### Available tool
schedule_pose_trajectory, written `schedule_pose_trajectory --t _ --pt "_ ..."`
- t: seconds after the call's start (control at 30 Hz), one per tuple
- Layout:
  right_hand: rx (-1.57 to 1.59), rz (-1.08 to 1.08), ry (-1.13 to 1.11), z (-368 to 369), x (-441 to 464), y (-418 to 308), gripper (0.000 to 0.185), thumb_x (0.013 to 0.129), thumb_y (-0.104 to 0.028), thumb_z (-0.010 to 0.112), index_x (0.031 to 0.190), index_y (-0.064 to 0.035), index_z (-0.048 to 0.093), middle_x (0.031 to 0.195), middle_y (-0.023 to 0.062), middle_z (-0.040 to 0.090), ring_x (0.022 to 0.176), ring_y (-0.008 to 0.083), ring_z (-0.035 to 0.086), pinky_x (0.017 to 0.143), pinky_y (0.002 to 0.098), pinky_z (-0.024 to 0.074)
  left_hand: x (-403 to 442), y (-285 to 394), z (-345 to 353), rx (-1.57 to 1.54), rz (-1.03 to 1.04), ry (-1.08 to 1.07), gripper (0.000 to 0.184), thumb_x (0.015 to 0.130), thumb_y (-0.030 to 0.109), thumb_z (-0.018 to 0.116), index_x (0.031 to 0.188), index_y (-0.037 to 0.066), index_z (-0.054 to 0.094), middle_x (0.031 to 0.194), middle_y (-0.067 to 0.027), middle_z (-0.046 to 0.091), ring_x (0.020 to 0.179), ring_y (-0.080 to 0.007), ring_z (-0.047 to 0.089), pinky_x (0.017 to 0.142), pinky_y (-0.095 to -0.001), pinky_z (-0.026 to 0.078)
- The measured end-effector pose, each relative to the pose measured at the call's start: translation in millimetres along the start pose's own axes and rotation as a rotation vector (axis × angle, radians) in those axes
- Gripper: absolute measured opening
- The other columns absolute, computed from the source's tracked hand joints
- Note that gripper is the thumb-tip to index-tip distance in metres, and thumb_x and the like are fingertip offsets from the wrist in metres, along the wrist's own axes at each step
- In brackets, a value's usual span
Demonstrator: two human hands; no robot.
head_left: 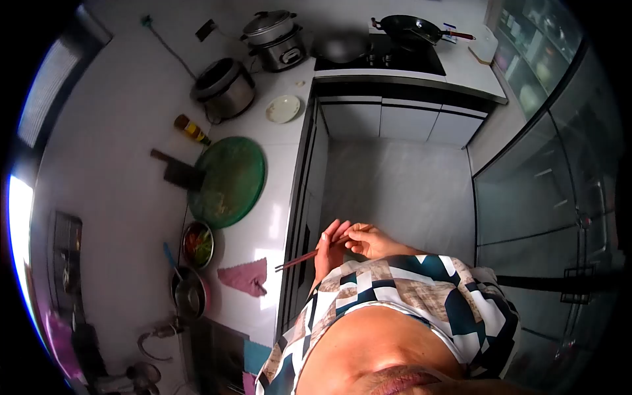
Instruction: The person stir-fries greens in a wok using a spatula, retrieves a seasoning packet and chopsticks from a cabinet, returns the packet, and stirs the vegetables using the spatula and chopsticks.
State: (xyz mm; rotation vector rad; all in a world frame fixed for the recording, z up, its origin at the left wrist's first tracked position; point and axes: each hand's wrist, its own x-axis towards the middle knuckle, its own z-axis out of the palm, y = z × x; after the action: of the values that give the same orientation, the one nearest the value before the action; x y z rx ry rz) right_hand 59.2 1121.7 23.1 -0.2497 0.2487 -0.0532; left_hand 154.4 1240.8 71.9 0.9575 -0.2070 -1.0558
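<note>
A pair of brown chopsticks (pixel 297 260) runs through my hands, their tips pointing left over the counter's edge. My left hand (pixel 326 253) closes loosely around them, thumb up and fingers bent towards the other hand. Beside it, my right hand (pixel 370 241) pinches near the far end of the chopsticks, thumb and index finger together. Both hands are in front of my chest, touching or nearly so. Nearest to the chopstick tips lies a crumpled mauve cloth (pixel 243 276) on the white counter (pixel 280 158).
Along the left counter are a green round cutting board (pixel 230 184), a cleaver (pixel 183 175), a bowl of cut vegetables (pixel 198 244), a pan (pixel 189 294), a bottle (pixel 191 130), a plate (pixel 283 109) and cookers (pixel 224 87). A wok (pixel 409 29) stands on the stove (pixel 395 60).
</note>
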Motion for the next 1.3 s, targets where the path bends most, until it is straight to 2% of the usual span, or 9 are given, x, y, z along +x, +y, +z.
schedule_pose_trajectory --t 0.17,0.3,0.43,0.53,0.57,0.83,0.93,1.2,1.3 --pt "-0.009 -0.009 0.146 -35.7 3.6 11.8 0.011 0.09 -0.018 0.059 0.094 -0.0084 0.063 0.089 0.0049 0.065 0.078 0.0155 0.065 0.064 0.026 0.0543 -6.3 4.6 -30.9 -0.034 0.072 0.087 0.046 0.097 0.034 0.039 0.122 -0.003 0.048 0.111 -0.0195 0.061 0.107 -0.0321 0.057 0.1 -0.0453 0.038" --pt "-0.231 -0.012 0.309 -55.5 2.5 -8.9 0.019 0.094 -0.024 0.052 0.096 -0.0063 0.058 0.089 0.0051 0.058 0.077 0.0132 0.054 0.068 0.0253 0.0461 -2.7 20.7 -49.2 0.172 0.172 0.094 0.041 0.099 0.031 0.037 0.112 -0.004 0.054 0.083 -0.0162 0.066 0.093 -0.0303 0.063 0.092 -0.0432 0.045" --pt "-0.227 -0.112 0.429 -79.2 6.5 -38.8 0.027 0.093 -0.032 0.053 0.094 -0.0048 0.057 0.089 0.0062 0.059 0.072 0.013 0.055 0.065 0.0257 0.0465 25.9 18.8 -58.0 0.261 0.157 0.107 0.037 0.098 0.03 0.042 0.099 -0.004 0.059 0.058 -0.0061 0.051 0.056 -0.0167 0.05 0.066 -0.0332 0.047" --pt "-0.362 -0.229 0.488 -96.8 15.0 -73.8 0.03 0.092 -0.036 0.054 0.093 -0.0055 0.058 0.092 0.0075 0.064 0.077 0.0139 0.061 0.064 0.0258 0.0484 58.0 21.2 -25.9 0.406 0.035 0.075 0.034 0.096 0.03 0.047 0.094 -0.002 0.059 0.052 -0.0006 0.04 0.049 -0.0126 0.04 0.059 -0.0299 0.043" --pt "-0.418 -0.277 0.502 -97.9 19.9 -92.9 0.031 0.092 -0.036 0.054 0.093 -0.0058 0.059 0.093 0.0077 0.065 0.079 0.0142 0.063 0.064 0.0257 0.049 68.2 20.8 -10.1 0.373 0.003 0.006 0.032 0.095 0.029 0.049 0.094 -0.001 0.059 0.052 0.0026 0.033 0.048 -0.0096 0.035 0.055 -0.0276 0.041" --pt "-0.368 -0.338 0.474 -76.2 117.8 -194.0 0.016 0.091 -0.019 0.055 0.103 -0.0095 0.05 0.106 0.0116 0.062 0.092 0.0241 0.063 0.069 0.0304 0.0517 93.2 46.1 15.5 0.629 -0.062 -0.082 0.024 0.093 0.023 0.054 0.092 0.0 0.061 0.06 0.0008 0.049 0.052 -0.0076 0.046 0.049 -0.0253 0.04" --pt "-0.347 -0.316 0.551 -91.4 199.8 -226.6 0.02 0.088 -0.016 0.059 0.104 -0.0125 0.049 0.103 0.0096 0.061 0.095 0.0242 0.062 0.071 0.037 0.0522 97.9 40.9 -13.5 0.677 0.016 0.094 0.02 0.093 0.02 0.053 0.092 0.001 0.06 0.064 0.0009 0.05 0.054 -0.0072 0.046 0.05 -0.0247 0.039" --pt "0.005 -0.561 0.551 -117.8 320.2 -256.6 0.014 0.085 -0.015 0.062 0.095 -0.0197 0.053 0.094 -0.0042 0.061 0.09 0.0127 0.058 0.067 0.029 0.0417 77.3 0.1 -39.1 0.298 -0.01 0.597 0.014 0.092 0.012 0.05 0.096 0.0 0.058 0.066 -0.0014 0.054 0.055 -0.0079 0.049 0.052 -0.0245 0.041" --pt "-0.151 -0.568 0.429 -107.7 300.7 -248.9 0.013 0.085 -0.023 0.066 0.088 -0.02 0.054 0.093 -0.0044 0.061 0.089 0.0097 0.057 0.066 0.0267 0.042 109.5 -26.7 -34.4 0.626 0.088 0.565 0.015 0.091 0.011 0.052 0.1 0.0 0.057 0.071 -0.0053 0.059 0.06 -0.0093 0.052 0.057 -0.0263 0.046"
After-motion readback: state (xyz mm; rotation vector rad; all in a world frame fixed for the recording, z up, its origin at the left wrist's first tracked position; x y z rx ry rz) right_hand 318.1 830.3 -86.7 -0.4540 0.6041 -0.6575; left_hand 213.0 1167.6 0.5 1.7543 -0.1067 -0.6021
